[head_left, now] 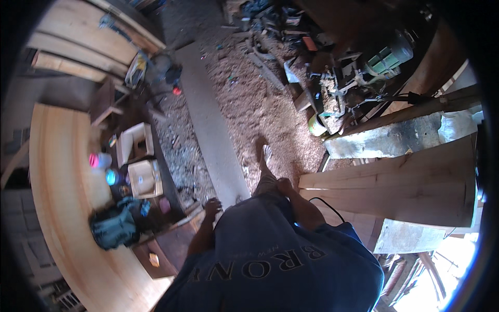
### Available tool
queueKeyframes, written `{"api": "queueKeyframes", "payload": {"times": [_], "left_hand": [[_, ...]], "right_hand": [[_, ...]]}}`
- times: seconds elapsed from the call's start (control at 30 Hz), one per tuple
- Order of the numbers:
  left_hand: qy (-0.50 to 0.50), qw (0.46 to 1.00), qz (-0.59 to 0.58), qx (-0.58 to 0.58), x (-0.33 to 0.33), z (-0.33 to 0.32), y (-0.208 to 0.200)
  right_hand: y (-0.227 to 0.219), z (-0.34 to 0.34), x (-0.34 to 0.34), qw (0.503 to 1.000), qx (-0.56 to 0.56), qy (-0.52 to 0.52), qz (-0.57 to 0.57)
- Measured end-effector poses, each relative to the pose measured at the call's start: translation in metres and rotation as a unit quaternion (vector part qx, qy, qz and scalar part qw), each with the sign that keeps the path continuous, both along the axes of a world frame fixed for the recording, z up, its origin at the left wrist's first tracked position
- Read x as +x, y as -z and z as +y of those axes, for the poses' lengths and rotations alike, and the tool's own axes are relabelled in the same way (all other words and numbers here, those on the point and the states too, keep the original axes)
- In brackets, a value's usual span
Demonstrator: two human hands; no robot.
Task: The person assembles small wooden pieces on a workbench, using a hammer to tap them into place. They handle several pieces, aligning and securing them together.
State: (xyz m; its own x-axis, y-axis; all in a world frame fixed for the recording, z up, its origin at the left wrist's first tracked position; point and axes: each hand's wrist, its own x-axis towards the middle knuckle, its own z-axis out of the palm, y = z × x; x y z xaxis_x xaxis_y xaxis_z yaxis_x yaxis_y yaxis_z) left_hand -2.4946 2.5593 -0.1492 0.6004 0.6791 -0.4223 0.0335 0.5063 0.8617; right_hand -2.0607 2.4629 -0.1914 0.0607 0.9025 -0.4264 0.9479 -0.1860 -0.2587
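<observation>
Large capital letters (pixel 257 268) and a smaller printed line (pixel 261 250) stand on the person's blue shirt (pixel 291 286).

The left arm hung away from the trunk, and the left hand (pixel 212 207) was low, its fingers a little apart; the right arm angled inward, with the right hand (pixel 284 186) beside the thigh, its finger pose too unclear to tell. One leg (pixel 267 179) was forward; its foot (pixel 266 152) was ahead of both hands.
</observation>
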Motion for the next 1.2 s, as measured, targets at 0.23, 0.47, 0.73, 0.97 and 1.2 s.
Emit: {"api": "queueKeyframes", "payload": {"times": [0.23,0.47,0.73,0.97,1.2], "left_hand": [[-0.062,0.988,0.097,-0.102,0.169,0.145,0.016],[-0.154,0.97,0.188,0.024,0.235,0.331,-0.023],[0.23,0.791,0.518,0.232,0.236,0.428,0.015],[0.232,0.846,0.46,0.139,0.251,0.605,0.012],[-0.055,0.971,0.209,-0.1,0.287,0.875,-0.007]], "right_hand": [[-0.008,0.142,0.143,0.963,-0.101,0.199,0.154],[-0.016,0.295,0.257,0.765,0.037,0.538,0.353],[0.019,0.406,0.245,0.824,-0.03,0.474,0.308],[0.028,0.557,0.253,0.749,0.162,0.603,0.22],[-0.01,0.704,0.289,0.795,0.111,0.544,0.244]]}}
